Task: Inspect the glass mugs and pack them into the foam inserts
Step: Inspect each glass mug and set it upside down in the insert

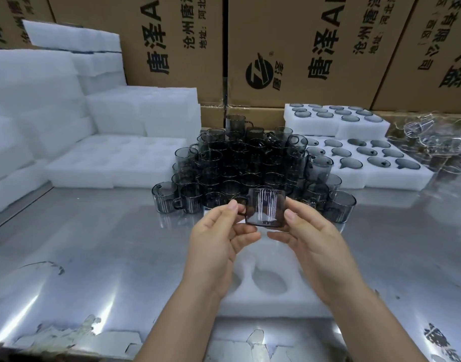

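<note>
Inspector: Forearms enter from the near edge. The left hand (219, 239) and right hand (310, 239) share one smoked-glass mug (266, 207), held upright and raised clear of the worktop (93, 244).

Lead: Grip?

Inspector: Its handle points to the person's left. The left thumb sits by the handle, and the left fingers (246, 237) curl under the base. The right thumb presses the opposite wall, with the right fingers curled beneath. Both hands are closed lightly on the glass, so neither is free.

Lead: Stage?

Inspector: Judged as inspection; this piece is not yet packed. Directly below it lies a foam insert (276, 304). The one pocket in view looks empty; the hands hide the rest.

Lead: Done, and outstanding?

Inspector: Done: two filled trays (396, 178) at the right rear, one stacked on the other, whose pockets appear to hold dark glass. Outstanding: the pile of mugs (239, 163) just behind the held one, stacked several high. Blank inserts (106, 168) wait at the left. Clear glassware (433, 142) sits far right, and cartons (302, 48) stand behind. In my judgement the greater part remains.
</note>
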